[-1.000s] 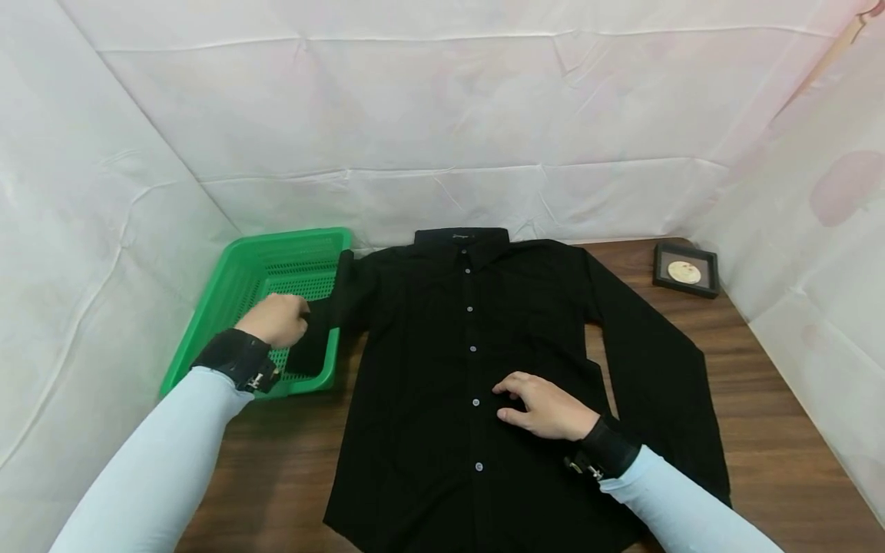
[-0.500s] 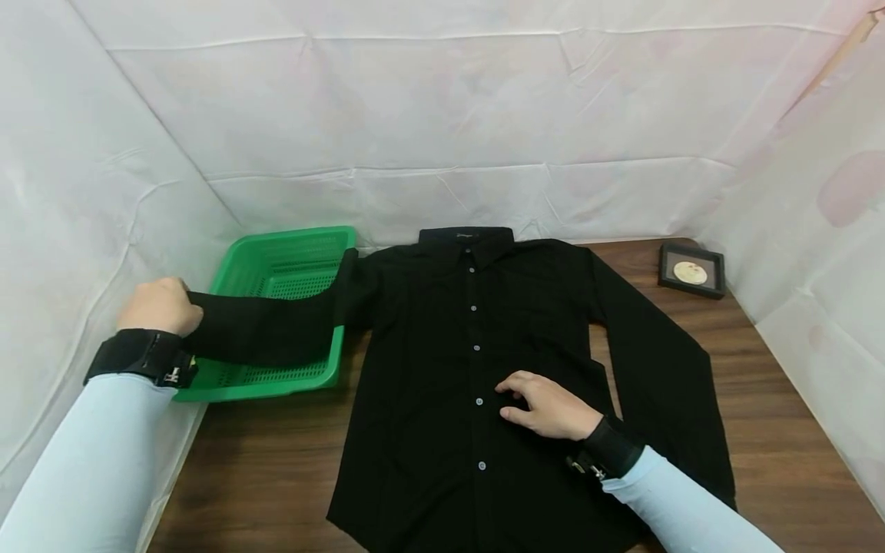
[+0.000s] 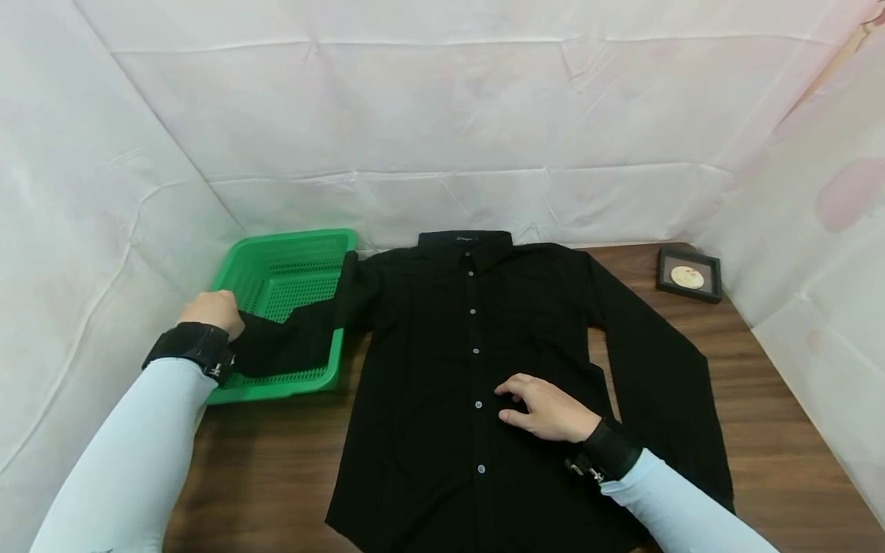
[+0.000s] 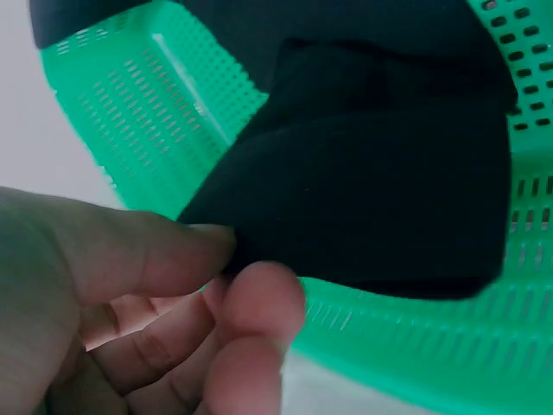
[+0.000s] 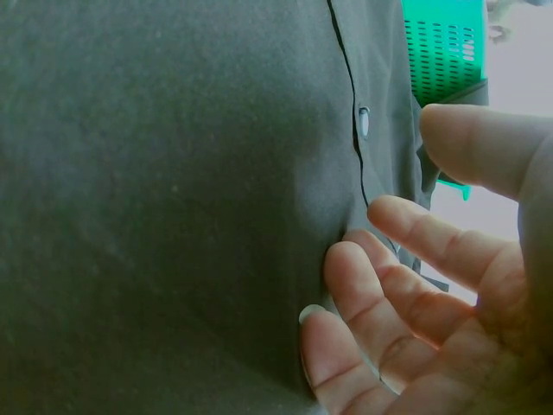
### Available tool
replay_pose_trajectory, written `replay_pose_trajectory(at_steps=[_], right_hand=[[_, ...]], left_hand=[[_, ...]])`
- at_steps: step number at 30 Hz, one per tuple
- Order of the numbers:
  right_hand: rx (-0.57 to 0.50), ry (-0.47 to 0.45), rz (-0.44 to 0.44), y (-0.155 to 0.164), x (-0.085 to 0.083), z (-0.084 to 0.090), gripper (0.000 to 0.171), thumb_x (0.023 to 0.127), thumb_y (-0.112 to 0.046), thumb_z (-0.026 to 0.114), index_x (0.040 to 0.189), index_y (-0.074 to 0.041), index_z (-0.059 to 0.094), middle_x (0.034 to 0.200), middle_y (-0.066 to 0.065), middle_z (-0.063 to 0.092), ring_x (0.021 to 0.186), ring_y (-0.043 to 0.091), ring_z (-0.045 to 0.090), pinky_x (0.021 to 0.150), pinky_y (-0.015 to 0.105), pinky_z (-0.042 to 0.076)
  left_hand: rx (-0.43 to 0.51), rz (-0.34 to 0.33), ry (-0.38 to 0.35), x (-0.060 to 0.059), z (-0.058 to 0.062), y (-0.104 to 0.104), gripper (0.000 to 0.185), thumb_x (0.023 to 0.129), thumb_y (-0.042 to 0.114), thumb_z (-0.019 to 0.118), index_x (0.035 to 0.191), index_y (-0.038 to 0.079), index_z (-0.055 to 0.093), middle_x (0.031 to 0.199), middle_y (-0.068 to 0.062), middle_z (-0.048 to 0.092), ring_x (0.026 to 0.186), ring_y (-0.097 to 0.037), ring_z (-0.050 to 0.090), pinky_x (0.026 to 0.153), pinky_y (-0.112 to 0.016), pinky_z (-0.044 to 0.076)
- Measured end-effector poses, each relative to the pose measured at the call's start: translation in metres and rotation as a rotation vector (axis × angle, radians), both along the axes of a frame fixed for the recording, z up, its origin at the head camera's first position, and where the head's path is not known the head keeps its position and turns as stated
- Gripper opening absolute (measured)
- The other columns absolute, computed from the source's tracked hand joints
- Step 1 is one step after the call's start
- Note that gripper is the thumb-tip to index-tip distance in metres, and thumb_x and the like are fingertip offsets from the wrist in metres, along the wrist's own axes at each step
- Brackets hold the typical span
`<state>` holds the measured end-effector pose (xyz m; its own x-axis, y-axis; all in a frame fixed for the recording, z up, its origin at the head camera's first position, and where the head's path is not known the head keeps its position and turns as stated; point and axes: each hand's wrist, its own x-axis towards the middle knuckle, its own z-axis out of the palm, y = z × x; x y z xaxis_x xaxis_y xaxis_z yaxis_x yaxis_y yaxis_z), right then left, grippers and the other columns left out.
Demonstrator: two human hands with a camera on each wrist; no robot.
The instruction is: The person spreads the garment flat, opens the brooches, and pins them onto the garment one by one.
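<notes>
While R hand (image 3: 546, 408) lies flat on shirt (image 3: 442, 384) mid-frame, L hand (image 3: 210, 311) pinches sleeve (image 3: 290, 342) over basket (image 3: 290, 257), left.

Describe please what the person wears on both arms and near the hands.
Both arms are covered by long, smooth, pale blue sleeves. At each wrist sits a wide black band: the left wrist band and the right wrist band, each with a small silver metal fitting. The hands are bare, without gloves.
</notes>
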<state>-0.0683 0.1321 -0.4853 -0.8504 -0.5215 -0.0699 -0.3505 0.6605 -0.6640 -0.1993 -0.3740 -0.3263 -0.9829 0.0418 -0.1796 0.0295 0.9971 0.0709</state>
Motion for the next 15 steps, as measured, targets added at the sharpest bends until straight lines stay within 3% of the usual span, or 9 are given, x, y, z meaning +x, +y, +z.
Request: replay_pose_trajectory(at_steps=[2,9,15], right_hand=[[0.001,-0.005,-0.003,-0.001,0.0,-0.001,0.035,0.094,-0.031,0.063,0.125,-0.014,0.06,0.12,-0.005,0.056,0.103,0.013,0.058,0.086,0.035,0.048],[0.001,-0.013,-0.012,0.0,-0.001,-0.003,0.036,0.094,-0.033,0.062,0.125,-0.015,0.06,0.121,-0.006,0.056,0.102,0.013,0.057,0.085,0.036,0.047],[0.003,-0.01,-0.019,0.001,-0.002,-0.002,0.035,0.094,-0.032,0.063,0.125,-0.016,0.061,0.121,-0.006,0.056,0.101,0.011,0.057,0.085,0.035,0.047]], left_hand=[[0.005,0.008,-0.028,-0.001,-0.003,0.001,0.015,0.081,-0.003,0.052,0.067,-0.005,0.057,0.064,-0.018,0.055,0.058,-0.031,0.05,0.051,-0.04,0.043],[0.023,0.052,0.049,0.004,-0.013,-0.014,0.019,0.079,0.002,0.057,0.064,-0.007,0.062,0.069,-0.027,0.059,0.061,-0.037,0.057,0.049,-0.046,0.047],[0.039,0.105,-0.035,0.006,-0.018,-0.015,0.023,0.081,0.004,0.052,0.061,-0.004,0.06,0.068,-0.025,0.057,0.062,-0.035,0.054,0.05,-0.044,0.047]])
